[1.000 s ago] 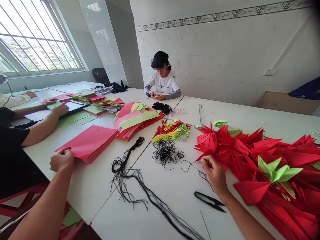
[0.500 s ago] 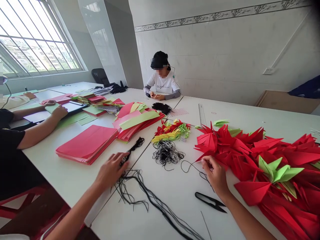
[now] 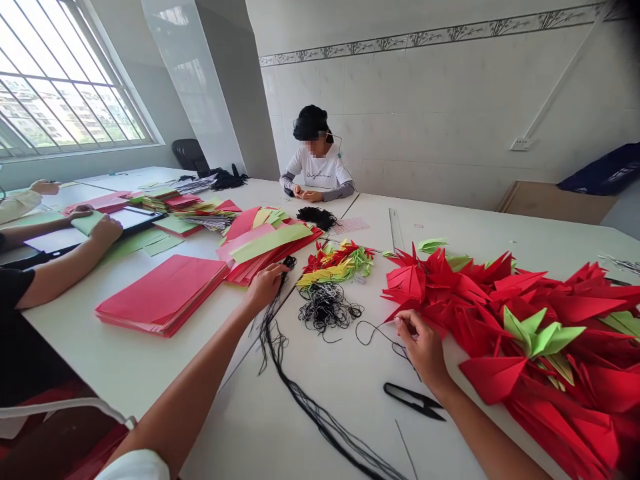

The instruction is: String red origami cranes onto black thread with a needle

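Left hand (image 3: pixel 265 288) closed on a loose black thread bundle (image 3: pixel 295 393) lying on the white table (image 3: pixel 350 413), beside stacked red paper (image 3: pixel 265 250); right hand (image 3: pixel 419 348) pinched narrow on a thin black strand (image 3: pixel 380 332) at the folded red origami pieces (image 3: pixel 480 313), thread snips (image 3: pixel 413 401) near.

We see white tables (image 3: pixel 345 400) pushed together. On the right side of the frame lies a big heap of folded red paper shapes (image 3: pixel 500 313), and just beside it are black thread snips (image 3: pixel 413 401). In the middle we find a tangled black thread (image 3: pixel 327 308), and lower a long black thread (image 3: pixel 300 393). At left lies a stack of red paper sheets (image 3: pixel 163 293).
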Demonstrator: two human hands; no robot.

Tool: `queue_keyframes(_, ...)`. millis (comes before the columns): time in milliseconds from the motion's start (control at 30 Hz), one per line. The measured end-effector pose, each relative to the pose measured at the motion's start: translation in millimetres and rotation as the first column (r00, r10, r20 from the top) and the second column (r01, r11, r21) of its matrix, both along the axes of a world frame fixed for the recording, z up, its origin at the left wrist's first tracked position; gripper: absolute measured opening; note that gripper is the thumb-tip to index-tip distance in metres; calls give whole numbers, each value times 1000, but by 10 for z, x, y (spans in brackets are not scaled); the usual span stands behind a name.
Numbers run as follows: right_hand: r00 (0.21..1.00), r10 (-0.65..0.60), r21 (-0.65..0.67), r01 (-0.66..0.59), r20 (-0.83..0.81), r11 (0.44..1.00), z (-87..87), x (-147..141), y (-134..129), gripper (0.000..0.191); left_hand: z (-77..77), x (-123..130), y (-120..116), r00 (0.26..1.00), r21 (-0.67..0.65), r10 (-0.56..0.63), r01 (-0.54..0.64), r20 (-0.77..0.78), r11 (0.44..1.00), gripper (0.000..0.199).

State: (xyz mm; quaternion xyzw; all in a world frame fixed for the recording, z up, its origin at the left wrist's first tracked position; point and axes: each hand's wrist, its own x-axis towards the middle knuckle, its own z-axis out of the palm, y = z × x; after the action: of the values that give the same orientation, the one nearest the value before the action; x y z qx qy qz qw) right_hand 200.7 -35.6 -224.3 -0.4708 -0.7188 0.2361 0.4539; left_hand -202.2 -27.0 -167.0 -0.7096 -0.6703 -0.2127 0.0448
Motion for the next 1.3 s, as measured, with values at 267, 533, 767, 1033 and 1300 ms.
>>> queue_keyframes(267, 1000, -17, -26, 17, 9, 1000, 24, 9, -21, 34, 171, 141, -277, 980, 247, 148, -113, -130, 962, 31)
queue_keyframes(533, 1000, -5, -30, 5, 1, 1000, 55, 1, -28, 34, 46, -1050, -1246, 806, 137, 577, -562, -132, 816, 42)
queue_keyframes(767, 1000, -12, -23, 13, 14, 1000, 70, 2, -36, 37, -33, -752, -1155, 967, 55, 246, -243, -57, 968, 31)
queue_keyframes(1033, 1000, -1, -22, 1, -3, 1000, 74, -11, -27, 35, -120, -16, -564, 955, -103, 200, -226, -217, 969, 43)
queue_keyframes(1300, 1000, -7, -1, 7, 11, 1000, 36, -3, -8, 31, -126, 92, -67, 978, 23, -167, 165, 127, 986, 27)
